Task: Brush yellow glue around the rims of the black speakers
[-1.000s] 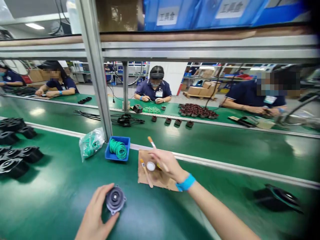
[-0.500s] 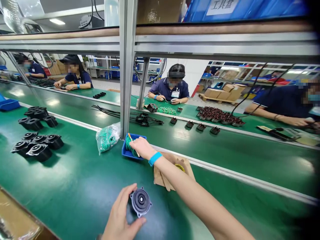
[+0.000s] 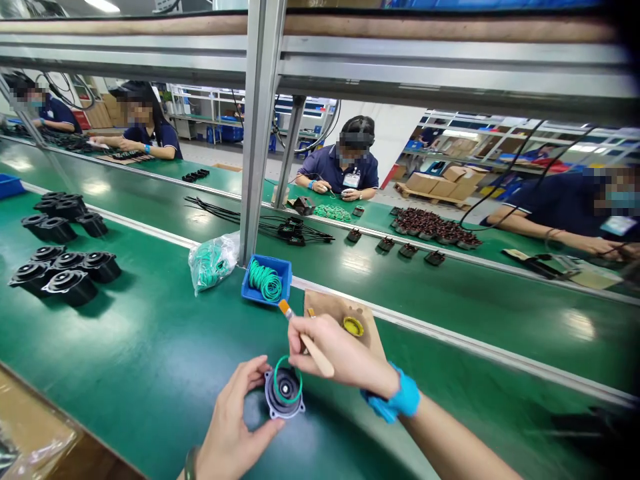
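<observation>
My left hand (image 3: 235,417) grips a round black motor housing (image 3: 285,407) by its sides, its open face with corner lugs turned up toward me. Over that face, my right hand (image 3: 333,350) pinches a green rubber ring (image 3: 301,383), which lies across the housing's mouth; whether it touches the housing I cannot tell. Tucked in the same hand is a small brush (image 3: 315,352) with a wooden handle and orange bristles. Behind stands a blue bin (image 3: 246,293) holding more green rings (image 3: 267,280). A clear bag (image 3: 215,263) of green rings lies left of the bin.
More black housings (image 3: 75,280) stand in groups at the left. A yellow cap-like dish (image 3: 353,326) rests on stained cardboard (image 3: 320,301) at right. A metal post (image 3: 255,133) rises behind the bin. Several co-workers (image 3: 345,163) sit across the green bench.
My right hand has come back from the blue bin to the housing, bringing a green ring and still holding the brush. My left hand keeps the housing nearly in place. The view has tilted down slightly.
</observation>
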### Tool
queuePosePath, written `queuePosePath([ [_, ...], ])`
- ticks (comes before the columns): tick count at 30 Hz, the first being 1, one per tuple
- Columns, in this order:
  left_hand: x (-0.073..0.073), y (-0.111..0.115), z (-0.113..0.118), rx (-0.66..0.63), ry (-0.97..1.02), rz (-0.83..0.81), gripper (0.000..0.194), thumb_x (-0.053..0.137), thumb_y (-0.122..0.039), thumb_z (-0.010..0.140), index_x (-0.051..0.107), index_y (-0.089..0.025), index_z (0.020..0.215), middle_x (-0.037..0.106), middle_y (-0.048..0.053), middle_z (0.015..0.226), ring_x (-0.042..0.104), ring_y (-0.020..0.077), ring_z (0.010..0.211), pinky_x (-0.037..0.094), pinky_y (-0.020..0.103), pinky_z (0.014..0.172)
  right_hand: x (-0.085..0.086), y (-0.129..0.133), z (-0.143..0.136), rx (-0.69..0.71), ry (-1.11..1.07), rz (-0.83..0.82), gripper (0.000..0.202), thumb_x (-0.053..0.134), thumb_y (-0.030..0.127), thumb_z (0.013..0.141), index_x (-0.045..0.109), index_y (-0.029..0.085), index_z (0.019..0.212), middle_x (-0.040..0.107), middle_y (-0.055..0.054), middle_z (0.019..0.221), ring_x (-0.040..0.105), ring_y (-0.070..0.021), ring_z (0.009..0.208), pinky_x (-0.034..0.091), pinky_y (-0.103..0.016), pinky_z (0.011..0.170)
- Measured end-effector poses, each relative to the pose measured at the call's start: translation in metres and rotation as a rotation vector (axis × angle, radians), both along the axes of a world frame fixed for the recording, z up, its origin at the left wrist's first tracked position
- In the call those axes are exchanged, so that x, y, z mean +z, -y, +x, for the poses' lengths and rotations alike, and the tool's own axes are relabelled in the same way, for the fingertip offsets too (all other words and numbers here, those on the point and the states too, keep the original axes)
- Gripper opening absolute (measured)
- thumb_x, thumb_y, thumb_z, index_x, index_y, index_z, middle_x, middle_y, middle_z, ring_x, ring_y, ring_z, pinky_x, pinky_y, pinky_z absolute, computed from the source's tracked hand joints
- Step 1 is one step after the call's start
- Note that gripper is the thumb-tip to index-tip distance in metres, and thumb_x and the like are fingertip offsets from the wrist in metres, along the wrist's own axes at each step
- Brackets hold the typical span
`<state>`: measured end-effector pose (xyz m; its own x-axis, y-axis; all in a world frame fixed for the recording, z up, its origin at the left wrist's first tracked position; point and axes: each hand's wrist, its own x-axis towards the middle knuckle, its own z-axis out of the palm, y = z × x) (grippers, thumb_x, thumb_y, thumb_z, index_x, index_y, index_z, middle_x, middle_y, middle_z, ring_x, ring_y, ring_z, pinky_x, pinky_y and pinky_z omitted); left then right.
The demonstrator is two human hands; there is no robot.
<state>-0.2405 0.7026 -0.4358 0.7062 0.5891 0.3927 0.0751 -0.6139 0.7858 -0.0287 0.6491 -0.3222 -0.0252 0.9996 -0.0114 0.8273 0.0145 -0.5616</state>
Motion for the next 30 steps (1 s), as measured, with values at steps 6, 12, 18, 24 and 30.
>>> queuePosePath([
  [6, 0.004, -0.003, -0.005, -0.06, -0.041, 0.168, 0.062, 0.076, -0.023, 0.076, 0.046, -0.025, 0.13, 0.064, 0.009, 0.123, 0.065, 0.0229, 0.11, 0.057, 0.036, 0.093, -0.025, 0.029, -0.009, -0.042, -0.12, 0.114, 0.024, 0.069, 0.031, 0.085, 0.049, 0.018, 0.08, 0.067, -0.001, 0.087, 0.056, -0.0142, 0.075, 0.038, -0.025, 0.067],
  [12, 0.006, -0.006, -0.004, -0.075, -0.007, 0.416, 0.044, 0.063, -0.043, 0.088, 0.054, -0.017, 0.122, 0.066, 0.015, 0.121, 0.066, 0.0227, 0.11, 0.057, 0.033, 0.091, -0.055, 0.052, -0.007, 0.161, -0.111, 0.388, 0.043, 0.066, 0.057, 0.081, 0.05, 0.018, 0.085, 0.068, -0.006, 0.101, 0.061, -0.0177, 0.086, 0.041, -0.033, 0.079],
  [18, 0.002, -0.001, -0.003, -0.047, 0.043, 0.56, 0.029, 0.058, -0.029, 0.093, 0.058, -0.011, 0.115, 0.067, 0.018, 0.12, 0.066, 0.0228, 0.11, 0.056, 0.029, 0.094, -0.082, 0.068, -0.02, 0.088, 0.097, 0.695, 0.029, 0.061, 0.034, 0.092, 0.054, 0.016, 0.113, 0.065, -0.003, 0.072, 0.064, -0.0186, 0.076, 0.047, -0.035, 0.072],
  [24, 0.001, 0.008, -0.006, -0.01, 0.046, 0.713, 0.024, 0.061, -0.011, 0.089, 0.059, -0.005, 0.112, 0.07, 0.021, 0.112, 0.068, 0.0244, 0.107, 0.057, 0.029, 0.092, -0.091, 0.077, -0.032, 0.063, 0.186, 0.805, 0.011, 0.062, 0.011, 0.089, 0.055, 0.018, 0.084, 0.073, -0.01, 0.091, 0.068, -0.02, 0.078, 0.049, -0.037, 0.069],
  [30, 0.001, 0.018, -0.008, -0.04, 0.061, 0.74, 0.022, 0.054, 0.003, 0.085, 0.062, -0.006, 0.104, 0.063, 0.029, 0.12, 0.064, 0.0302, 0.113, 0.059, 0.033, 0.087, -0.093, 0.082, -0.041, 0.077, 0.218, 0.916, 0.015, 0.053, 0.004, 0.092, 0.059, 0.015, 0.085, 0.074, -0.007, 0.081, 0.066, -0.0156, 0.067, 0.051, -0.033, 0.067],
])
